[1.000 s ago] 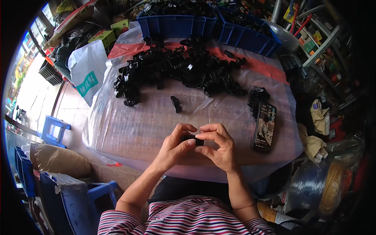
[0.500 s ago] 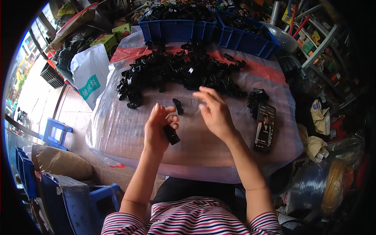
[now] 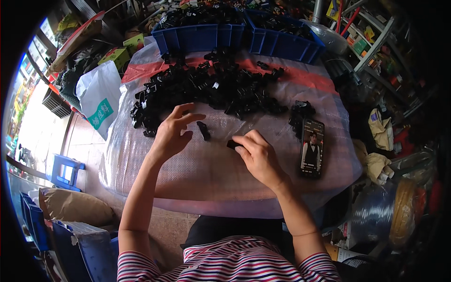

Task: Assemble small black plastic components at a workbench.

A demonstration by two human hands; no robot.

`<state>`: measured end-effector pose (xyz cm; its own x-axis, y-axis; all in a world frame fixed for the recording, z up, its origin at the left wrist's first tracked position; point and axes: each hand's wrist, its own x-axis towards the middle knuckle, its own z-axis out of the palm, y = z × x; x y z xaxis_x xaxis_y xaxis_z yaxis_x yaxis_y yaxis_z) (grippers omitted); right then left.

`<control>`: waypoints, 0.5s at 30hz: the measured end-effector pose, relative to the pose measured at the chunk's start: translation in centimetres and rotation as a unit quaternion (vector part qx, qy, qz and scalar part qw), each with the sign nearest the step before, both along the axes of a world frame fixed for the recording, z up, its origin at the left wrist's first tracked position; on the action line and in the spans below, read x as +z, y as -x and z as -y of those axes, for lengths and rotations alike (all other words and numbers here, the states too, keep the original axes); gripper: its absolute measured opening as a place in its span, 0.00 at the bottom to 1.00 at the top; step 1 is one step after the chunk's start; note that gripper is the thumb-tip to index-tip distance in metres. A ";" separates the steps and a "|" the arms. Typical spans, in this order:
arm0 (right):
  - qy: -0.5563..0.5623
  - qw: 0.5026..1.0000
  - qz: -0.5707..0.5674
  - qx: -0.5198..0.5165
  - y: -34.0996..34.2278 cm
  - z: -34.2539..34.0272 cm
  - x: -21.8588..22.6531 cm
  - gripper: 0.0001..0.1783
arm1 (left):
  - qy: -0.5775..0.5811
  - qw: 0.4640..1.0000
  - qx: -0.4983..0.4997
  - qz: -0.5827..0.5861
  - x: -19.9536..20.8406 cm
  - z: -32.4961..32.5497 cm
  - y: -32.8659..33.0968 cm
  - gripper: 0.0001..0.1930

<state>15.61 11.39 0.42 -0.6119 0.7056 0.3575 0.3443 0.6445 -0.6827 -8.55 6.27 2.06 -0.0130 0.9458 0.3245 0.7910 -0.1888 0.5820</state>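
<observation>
My right hand [image 3: 259, 159] pinches a small black plastic part [image 3: 232, 144] between thumb and fingertips, low over the middle of the table; the fingers hide much of it. Fingers apart and nothing visible in it, my left hand [image 3: 173, 133] reaches beside the near left edge of a heap of black plastic parts [image 3: 206, 84]. Between the two hands a single black part [image 3: 203, 131] lies loose on the woven plastic sheet [image 3: 188, 181]. The exact kind of these parts is too small to tell.
Two blue crates [image 3: 199, 40] [image 3: 284, 46] full of black parts stand at the far edge. A smartphone [image 3: 311, 149] with a lit screen lies at right, below a small cluster of black parts [image 3: 301, 112]. A white bag [image 3: 99, 94] and a blue stool [image 3: 68, 170] are left of the table.
The black part formerly in my left hand is gone from it; my right hand now pinches one. The left hand moved left toward the heap and opened; the right came lower and nearer.
</observation>
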 end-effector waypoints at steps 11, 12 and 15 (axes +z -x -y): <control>-0.088 0.984 -0.153 -0.013 -1.3 2.0 1.1 0.19 | 0.062 0.985 -0.159 0.026 0.3 0.6 -4.2 0.17; -0.103 0.983 -0.152 0.002 -1.3 2.2 1.8 0.19 | 0.080 0.978 -0.192 0.031 1.1 0.9 -4.8 0.16; -0.066 0.984 -0.162 0.035 -0.7 3.2 1.6 0.20 | 0.238 0.892 -0.110 0.368 2.1 2.5 -6.6 0.15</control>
